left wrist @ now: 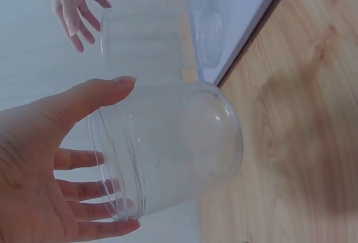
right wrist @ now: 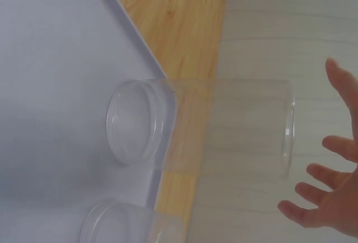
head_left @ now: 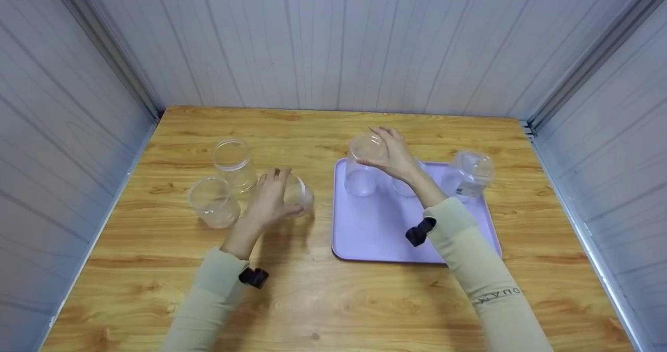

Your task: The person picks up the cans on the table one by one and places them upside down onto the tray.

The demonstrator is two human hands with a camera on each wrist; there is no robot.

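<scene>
In the head view my left hand point(head_left: 268, 198) grips a clear plastic jar point(head_left: 299, 195) left of the lilac tray point(head_left: 375, 237). The left wrist view has thumb and fingers round this jar's ridged rim, its base tilted down towards the wooden table. At the tray's back left corner a tall clear jar point(right wrist: 235, 125) stands rim down. My right hand point(head_left: 393, 156) is beside its raised base, fingers spread and apart from it in the right wrist view. A shorter clear jar point(right wrist: 126, 226) is next to it on the tray, partly hidden by the right forearm in the head view.
Another clear jar point(head_left: 471, 170) with a small label is at the tray's right side. Two more open clear jars, one behind point(head_left: 233, 159) and one in front point(head_left: 214, 206), stand on the table point(head_left: 312, 300) at left. Pale panel walls point(head_left: 333, 45) enclose the back and sides.
</scene>
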